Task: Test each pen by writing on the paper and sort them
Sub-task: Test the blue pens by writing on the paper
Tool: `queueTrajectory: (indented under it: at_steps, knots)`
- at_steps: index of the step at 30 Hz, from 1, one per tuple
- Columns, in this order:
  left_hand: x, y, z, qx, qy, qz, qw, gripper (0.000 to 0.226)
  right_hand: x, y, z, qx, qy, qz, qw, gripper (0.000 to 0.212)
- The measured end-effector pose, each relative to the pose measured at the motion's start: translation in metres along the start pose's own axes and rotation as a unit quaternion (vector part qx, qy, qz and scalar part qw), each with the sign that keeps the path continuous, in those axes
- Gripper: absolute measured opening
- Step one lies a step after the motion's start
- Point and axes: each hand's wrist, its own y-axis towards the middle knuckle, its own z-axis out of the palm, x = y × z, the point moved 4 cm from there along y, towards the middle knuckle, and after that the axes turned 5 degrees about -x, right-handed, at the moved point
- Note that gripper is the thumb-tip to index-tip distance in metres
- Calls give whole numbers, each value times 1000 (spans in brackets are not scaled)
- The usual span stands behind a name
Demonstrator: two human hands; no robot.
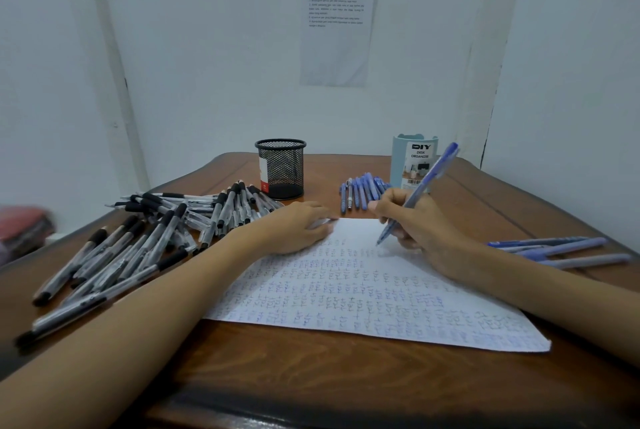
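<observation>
From the head camera: the right hand [415, 220] pinches a blue pen [420, 189] in a writing grip, its tip down on the bare top strip of the paper [363, 290]. The left hand [294, 226] lies with fingers laid flat, pressing the sheet's far left corner onto the table [311, 376].

The sheet is nearly full of marks, so the test stroke wants to be short and kept in that clear strip, with the left hand pinning the corner so the sheet doesn't skid.

Black pens [138, 238] are heaped at left. A row of blue pens [363, 191] lies by the desk organizer [414, 162], with more blue ones [561, 250] at right.
</observation>
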Motion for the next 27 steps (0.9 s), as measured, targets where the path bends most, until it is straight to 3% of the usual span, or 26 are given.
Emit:
queueTrajectory:
  at_steps: [3,6,14,20,27]
  knots:
    - [0,-1,0,4,-3,-3,1000,43,6,2,-10,-45,55,20,997,18]
    - [0,-1,0,5,-2,-4,1000,43,6,3,-14,-58,25,27,998,19]
    - [-1,-1,0,11,0,-6,1000,43,5,3,-14,-26,34,48,998,23]
    - [0,-1,0,9,-3,-7,1000,43,7,3,-14,-6,41,31,999,48]
    - [-2,-2,0,12,-6,-5,1000,42,3,5,-10,23,49,37,998,32]
